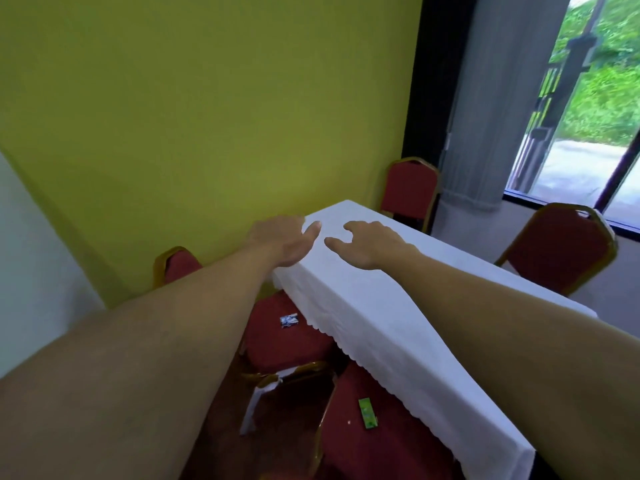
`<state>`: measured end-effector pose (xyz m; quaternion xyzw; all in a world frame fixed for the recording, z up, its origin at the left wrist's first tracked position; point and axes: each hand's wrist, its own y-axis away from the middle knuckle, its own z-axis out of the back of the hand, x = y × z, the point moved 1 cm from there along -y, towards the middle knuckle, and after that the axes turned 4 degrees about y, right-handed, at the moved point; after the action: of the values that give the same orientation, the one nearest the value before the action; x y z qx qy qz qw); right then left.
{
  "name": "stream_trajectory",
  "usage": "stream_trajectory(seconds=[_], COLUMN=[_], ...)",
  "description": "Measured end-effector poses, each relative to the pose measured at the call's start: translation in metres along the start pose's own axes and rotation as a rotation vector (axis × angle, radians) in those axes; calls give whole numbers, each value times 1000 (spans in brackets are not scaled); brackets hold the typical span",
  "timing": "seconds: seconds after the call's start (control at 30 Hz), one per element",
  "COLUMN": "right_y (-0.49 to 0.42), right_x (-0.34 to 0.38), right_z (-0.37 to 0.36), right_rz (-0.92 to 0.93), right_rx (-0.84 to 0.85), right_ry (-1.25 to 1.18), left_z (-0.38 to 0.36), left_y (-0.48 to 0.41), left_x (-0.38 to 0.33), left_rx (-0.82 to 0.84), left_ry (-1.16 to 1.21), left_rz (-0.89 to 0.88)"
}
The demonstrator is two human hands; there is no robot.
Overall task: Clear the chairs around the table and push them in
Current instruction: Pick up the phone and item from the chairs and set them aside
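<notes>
Two chairs carry packets beside the table

Two red chairs stand along the left long side of the table (pixel 398 306), their seats partly out from under its white cloth (pixel 433 393). The nearer chair (pixel 391 452) has a green packet (pixel 367 414) lying on its seat. The next chair (pixel 273 341) holds a small blue-and-white packet (pixel 288 320). A third chair (pixel 176 265) stands by the yellow wall (pixel 207 133), a fourth chair (pixel 410 192) at the table's far end, and a fifth chair (pixel 561 251) on its right side. Both arms reach over the cloth. The left hand (pixel 284 240) and right hand (pixel 370 242) are near each other, fingers loosely spread, holding nothing. A grey curtain (pixel 485 133) hangs beside the window (pixel 595 98).
</notes>
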<state>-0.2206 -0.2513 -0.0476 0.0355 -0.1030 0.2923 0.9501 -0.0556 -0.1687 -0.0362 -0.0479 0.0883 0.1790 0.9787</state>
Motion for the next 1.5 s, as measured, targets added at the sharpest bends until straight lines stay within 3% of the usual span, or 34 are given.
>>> stream_trajectory(seconds=[0.33,0.63,1.13,1.5], right_y=[-6,-8,-14,-25], right_x=[-70,-117,-72,-56], right_z=[4,-2,-33,-53], right_rz=[-117,-368,-664,-663], right_rx=[-29,-74,-114,-106], right_ry=[-3,23,5,-1], left_z=[-28,-55,-75,-87], left_y=[-45,-85,-127,-133], left_x=[-77,-120,-89,-62], left_rx=[53,102,185,181], left_ry=[-24,-27,9,35], left_rz=[-136,-355,-644,-633])
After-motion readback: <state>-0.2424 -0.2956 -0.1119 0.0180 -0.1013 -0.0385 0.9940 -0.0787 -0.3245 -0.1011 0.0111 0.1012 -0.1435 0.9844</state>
